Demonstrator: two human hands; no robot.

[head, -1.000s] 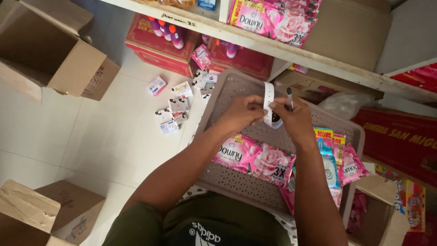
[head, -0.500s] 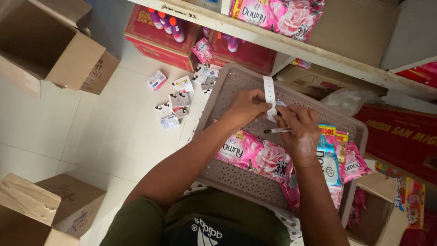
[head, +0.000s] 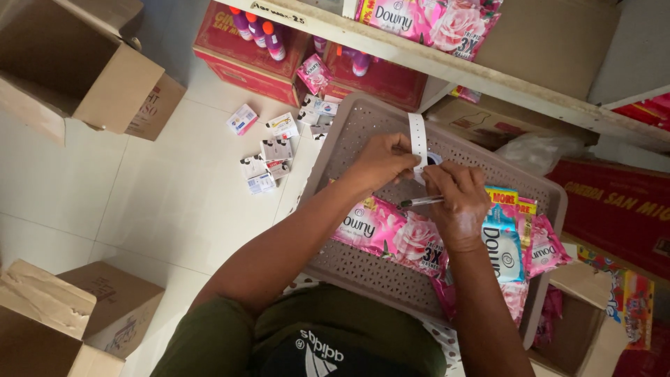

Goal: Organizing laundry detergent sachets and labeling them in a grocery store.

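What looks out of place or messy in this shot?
A loose cluster of small packets lies scattered on the white floor tiles beside the perforated basket, at mixed angles. Open cardboard boxes sit askew around them. Both hands, left and right, work a white strip over the basket.

Open cardboard box point(head: 77, 73) on the floor, small packets point(head: 269, 146) scattered near red cartons point(head: 255, 52)
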